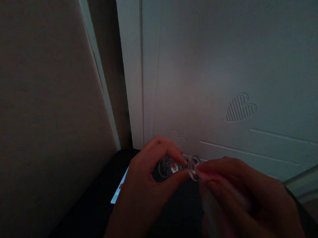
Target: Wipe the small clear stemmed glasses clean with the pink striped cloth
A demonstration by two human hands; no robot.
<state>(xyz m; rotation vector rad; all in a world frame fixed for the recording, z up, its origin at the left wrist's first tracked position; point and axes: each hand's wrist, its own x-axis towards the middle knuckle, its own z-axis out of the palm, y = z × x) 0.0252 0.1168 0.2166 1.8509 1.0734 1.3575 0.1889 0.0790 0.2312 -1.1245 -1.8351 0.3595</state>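
In dim light my left hand (149, 177) pinches a small dark round object (170, 167) with a red and white mark, thumb below and fingers above. Close beside it my right hand (246, 196) is closed on a clear plastic piece (194, 167) with a ring-shaped end, which touches the dark object's right side. What the pale length under my right fingers is, I cannot make out. Both hands hover over a dark surface (82, 226).
A pale door or cabinet panel (225, 56) with embossed hearts (240, 108) rises straight ahead. A beige wall (38, 105) fills the left. A light blue flat card (121, 188) lies on the dark surface beneath my left hand.
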